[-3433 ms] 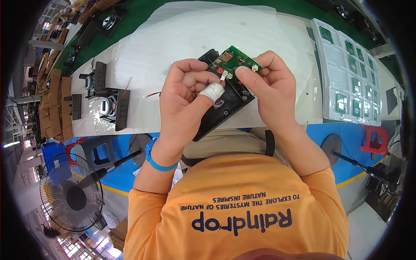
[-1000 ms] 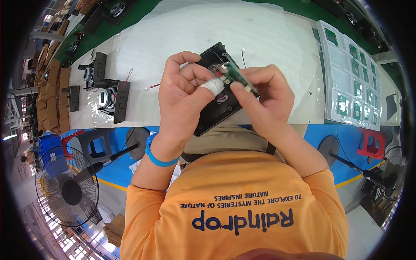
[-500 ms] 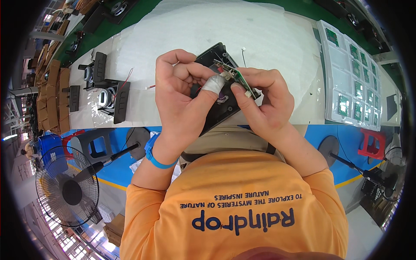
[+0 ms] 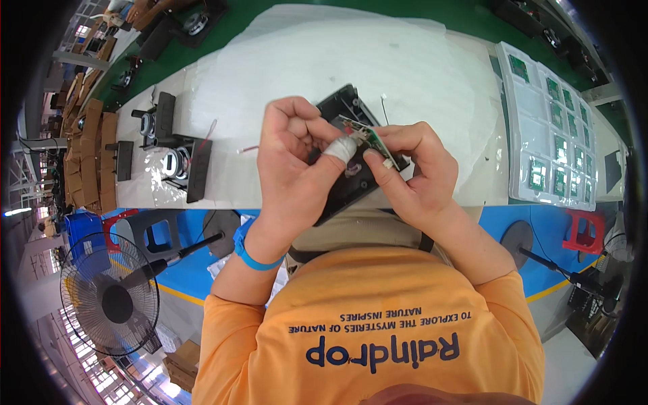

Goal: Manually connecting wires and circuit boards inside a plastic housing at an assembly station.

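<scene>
A small green circuit board (image 4: 373, 140) is pinched on edge between the thumb and forefinger of my right hand (image 4: 424, 174). My left hand (image 4: 297, 165), its thumb wrapped in white tape, is closed at the board's far left end, on a small white wire connector (image 4: 360, 135). Short red wires show beside that connector; whether it is fully seated cannot be seen. Under both hands a black plastic housing (image 4: 345, 196) lies tilted at the table's near edge, its inside facing up. My fingers hide part of the housing and the wires.
Black speaker units (image 4: 179, 164) stand at the left of the white-covered table (image 4: 283, 61). A clear tray (image 4: 511, 121) of several green boards lies at the right. Standing fans (image 4: 116, 304) and a red stool (image 4: 582, 233) are on the floor beside me.
The whole view has shifted slightly, so things appear a little lower and to the right. Both hands keep nearly the same grip around the board and connector.
</scene>
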A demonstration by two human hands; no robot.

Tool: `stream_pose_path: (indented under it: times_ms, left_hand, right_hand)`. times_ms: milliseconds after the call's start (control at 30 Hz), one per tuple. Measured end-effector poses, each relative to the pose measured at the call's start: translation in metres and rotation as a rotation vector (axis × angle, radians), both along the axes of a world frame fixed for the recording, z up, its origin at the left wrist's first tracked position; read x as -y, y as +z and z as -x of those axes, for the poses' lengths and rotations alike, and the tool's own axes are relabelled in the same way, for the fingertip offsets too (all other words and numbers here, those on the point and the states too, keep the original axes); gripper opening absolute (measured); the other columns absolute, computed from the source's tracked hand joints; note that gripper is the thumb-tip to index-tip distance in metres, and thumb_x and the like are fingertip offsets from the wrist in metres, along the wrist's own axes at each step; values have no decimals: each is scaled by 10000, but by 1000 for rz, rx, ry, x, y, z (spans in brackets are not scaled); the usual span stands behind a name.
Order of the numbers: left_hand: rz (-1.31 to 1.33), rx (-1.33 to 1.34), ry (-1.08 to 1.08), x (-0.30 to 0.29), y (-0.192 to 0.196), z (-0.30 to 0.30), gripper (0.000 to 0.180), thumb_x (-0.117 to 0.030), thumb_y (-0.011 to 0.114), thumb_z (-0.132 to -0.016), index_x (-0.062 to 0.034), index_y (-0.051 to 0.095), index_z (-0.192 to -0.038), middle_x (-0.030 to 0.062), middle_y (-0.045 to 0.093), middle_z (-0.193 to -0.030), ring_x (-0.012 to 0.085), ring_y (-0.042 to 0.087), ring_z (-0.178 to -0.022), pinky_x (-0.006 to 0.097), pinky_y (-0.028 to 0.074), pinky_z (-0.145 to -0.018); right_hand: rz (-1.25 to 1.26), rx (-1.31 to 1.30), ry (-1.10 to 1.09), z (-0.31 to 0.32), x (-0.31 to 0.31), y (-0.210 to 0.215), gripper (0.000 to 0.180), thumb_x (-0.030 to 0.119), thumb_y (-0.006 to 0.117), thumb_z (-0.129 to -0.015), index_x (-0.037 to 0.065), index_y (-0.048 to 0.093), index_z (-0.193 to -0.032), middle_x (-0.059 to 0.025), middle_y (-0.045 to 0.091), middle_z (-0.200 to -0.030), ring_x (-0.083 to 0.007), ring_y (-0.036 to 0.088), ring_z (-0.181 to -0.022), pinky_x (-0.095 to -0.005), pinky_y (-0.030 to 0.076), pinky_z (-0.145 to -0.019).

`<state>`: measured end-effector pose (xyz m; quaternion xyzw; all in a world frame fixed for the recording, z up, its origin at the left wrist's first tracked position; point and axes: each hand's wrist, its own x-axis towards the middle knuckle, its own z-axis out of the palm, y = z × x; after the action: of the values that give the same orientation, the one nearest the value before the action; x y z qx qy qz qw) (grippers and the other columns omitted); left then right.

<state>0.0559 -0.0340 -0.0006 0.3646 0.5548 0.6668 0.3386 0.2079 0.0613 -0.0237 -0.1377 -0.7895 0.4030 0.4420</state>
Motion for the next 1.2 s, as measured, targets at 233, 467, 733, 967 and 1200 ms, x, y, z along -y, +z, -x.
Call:
stream_pose_path:
  times_ms: [233,467,733,967,1200]
  left_hand:
    - [123,-1125,240,30,40,15,622,-33,836,-754,-15,540,-1301,117,639,-1159,283,610,-1065,377,489,-948]
    - [309,-452,153,79,12,71,536,-29,822,-791,-23,636,-1294,24,627,-1059,113,588,-972,258,494,-853]
    - [177,-135,81,41,10,54,260,59,679,-917,-5,732,-1163,7,655,-1006,82,594,-943,200,477,-822]
    - [-9,-463,-71,5,2,35,367,65,664,-866,-70,756,-1195,74,684,-993,146,639,-935,266,504,-822]
    - [102,-71,-64,-2,2,29,178,69,703,-875,38,662,-1046,60,700,-964,107,654,-906,227,537,-813]
  right_hand:
    - [874,-95,224,5,-14,-7,140,-13,682,-956,8,576,-1045,-48,671,-1002,-50,604,-900,-211,502,-785]
    - [760,-26,110,-2,-30,-9,127,12,682,-960,7,586,-1042,-59,693,-978,-75,640,-863,-238,549,-814]
    - [742,-24,138,-4,-23,-2,129,22,685,-961,7,588,-1044,-59,693,-995,-81,643,-882,-236,550,-812]
    - [796,-26,103,5,-20,1,145,44,699,-961,6,596,-1055,-60,695,-988,-77,659,-876,-233,584,-761]
    - [718,-30,65,8,-17,2,149,20,706,-953,-5,597,-1052,-59,695,-970,-72,652,-854,-222,567,-746]
